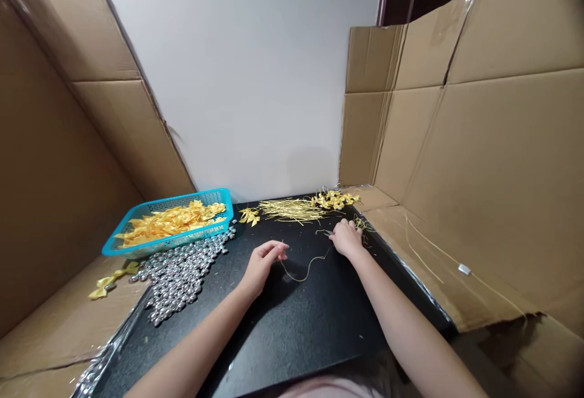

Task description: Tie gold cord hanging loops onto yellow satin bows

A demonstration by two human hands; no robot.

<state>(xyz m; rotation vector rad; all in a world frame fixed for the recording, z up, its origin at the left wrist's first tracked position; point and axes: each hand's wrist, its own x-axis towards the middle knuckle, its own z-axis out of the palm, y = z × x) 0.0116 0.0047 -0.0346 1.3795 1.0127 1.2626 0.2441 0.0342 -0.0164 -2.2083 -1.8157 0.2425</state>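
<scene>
My left hand (266, 262) is closed in a pinch on a thin yellow-green cord (305, 279). The cord's free part curves over the black tabletop (292, 319) towards the right. My right hand (347, 238) is closed around a small metal-tipped tool (327, 233), whose grip the fingers hide. Beside that hand lies a tangle of cord offcuts (362, 223). Just beyond both hands is a bundle of cut gold cords (292, 210), with a pile of tied yellow bows (335, 199) at its right and a few more bows (249, 216) at its left.
A blue basket (112, 244) of yellow ribbon bows stands at the left. Many shiny silver beads (182, 273) spread in front of it. Loose bows (109, 281) lie on cardboard further left. Cardboard walls (502, 160) flank the table, and a white wall (255, 81) closes the back.
</scene>
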